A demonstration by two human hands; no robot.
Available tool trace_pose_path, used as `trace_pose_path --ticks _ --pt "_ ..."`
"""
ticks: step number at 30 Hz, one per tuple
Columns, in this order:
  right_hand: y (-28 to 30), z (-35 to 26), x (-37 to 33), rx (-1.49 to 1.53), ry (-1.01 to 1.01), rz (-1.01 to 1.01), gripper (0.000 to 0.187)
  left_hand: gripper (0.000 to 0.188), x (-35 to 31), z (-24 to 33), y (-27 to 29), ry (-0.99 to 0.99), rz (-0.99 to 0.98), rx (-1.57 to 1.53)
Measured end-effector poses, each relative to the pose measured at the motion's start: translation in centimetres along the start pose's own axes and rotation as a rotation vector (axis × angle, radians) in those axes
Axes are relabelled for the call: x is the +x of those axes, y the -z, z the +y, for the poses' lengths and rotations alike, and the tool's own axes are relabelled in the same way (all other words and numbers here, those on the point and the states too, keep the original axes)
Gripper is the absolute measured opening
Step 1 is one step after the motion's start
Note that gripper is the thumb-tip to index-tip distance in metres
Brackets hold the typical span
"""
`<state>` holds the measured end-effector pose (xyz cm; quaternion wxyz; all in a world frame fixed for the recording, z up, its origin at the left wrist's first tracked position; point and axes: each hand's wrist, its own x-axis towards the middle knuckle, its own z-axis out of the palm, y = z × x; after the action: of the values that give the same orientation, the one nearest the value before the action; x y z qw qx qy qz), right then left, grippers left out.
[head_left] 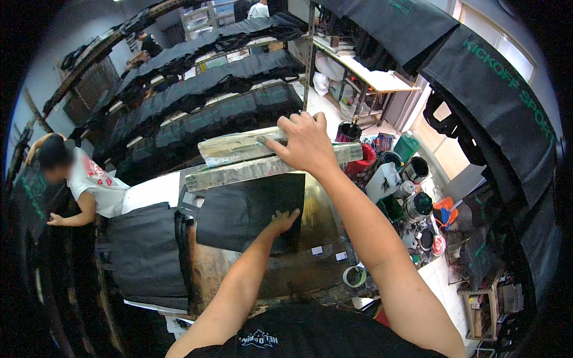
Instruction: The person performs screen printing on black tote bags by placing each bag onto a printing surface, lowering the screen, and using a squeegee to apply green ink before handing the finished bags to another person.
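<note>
A paint-smeared screen-printing frame (256,170) stands tilted over the far side of the work table, seen edge-on. Along its top lies a pale, stained flat bar, perhaps a squeegee (236,146). My right hand (304,143) is closed over both near their right part, its thumb against the upper bar; how far it grips each is partly hidden. Below the frame, a flat black fabric piece (239,215) covers part of the table. My left hand (284,221) rests on its right side with fingers apart.
A stack of black fabric pieces (146,256) lies at left. A tape roll (354,275) and two small white cards sit near the table's front. Paint cans and buckets (416,170) crowd the floor at right. Black bags hang overhead. A person (95,185) works at far left.
</note>
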<state>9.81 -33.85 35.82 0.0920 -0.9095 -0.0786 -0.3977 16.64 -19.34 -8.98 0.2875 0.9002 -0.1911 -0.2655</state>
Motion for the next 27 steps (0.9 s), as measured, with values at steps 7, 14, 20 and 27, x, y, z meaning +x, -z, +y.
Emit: trace_pose_path --ticks 7,14,20,27 --pt "-0.3 4.0 -2.6 -0.094 -0.108 -0.120 0.055 0.089 -12.2 5.0 6.3 -0.386 0.093 -0.084" --pt "0.2 3.7 -2.0 -0.167 -0.146 -0.208 0.052 0.109 -18.1 -3.6 9.7 -0.592 0.011 0.790" --pt "-2.0 5.5 -1.9 -0.237 -0.048 -0.142 0.065 0.114 -17.6 -1.9 2.1 -0.423 0.023 0.674" --pt "-1.6 4.9 -2.5 -0.263 -0.025 -0.025 0.061 0.112 -17.4 4.8 -4.0 -0.415 0.166 0.517"
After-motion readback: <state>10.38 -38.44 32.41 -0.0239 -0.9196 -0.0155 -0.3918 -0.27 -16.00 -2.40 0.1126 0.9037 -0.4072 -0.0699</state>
